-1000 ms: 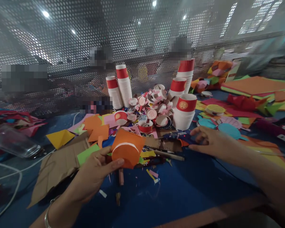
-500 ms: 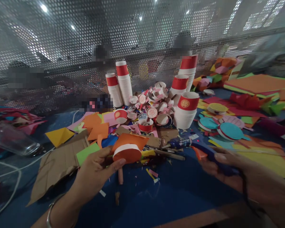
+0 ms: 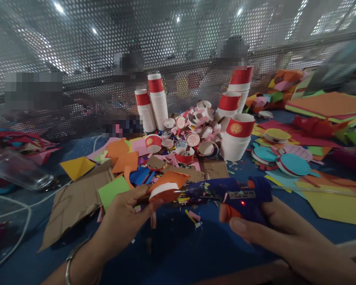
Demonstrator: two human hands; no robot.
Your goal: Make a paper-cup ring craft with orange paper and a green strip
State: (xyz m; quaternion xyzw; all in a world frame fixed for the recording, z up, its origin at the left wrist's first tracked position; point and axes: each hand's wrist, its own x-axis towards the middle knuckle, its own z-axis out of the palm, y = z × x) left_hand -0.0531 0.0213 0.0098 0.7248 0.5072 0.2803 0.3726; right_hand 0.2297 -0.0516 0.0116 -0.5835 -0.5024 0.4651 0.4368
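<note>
Pinched between the thumb and fingers of my left hand is an orange paper-covered cup base with a white rim and an orange paper piece behind it. My right hand is wrapped round the handle of a blue hot glue gun, a finger at its orange trigger. A small red light glows on the gun's side. The gun's nozzle points left, right at the white rim of the cup base; whether it touches I cannot tell. A clear glue stick juts from the gun's back.
Cut cup pieces lie heaped beyond my hands, between stacks of red and white paper cups. Turquoise paper-covered discs and coloured sheets lie to the right. At left are cardboard, a clear tumbler and a white cord.
My right hand has lifted the glue gun and brought its nozzle up to the orange cup base. My left hand still holds the cup base, now slightly tilted.
</note>
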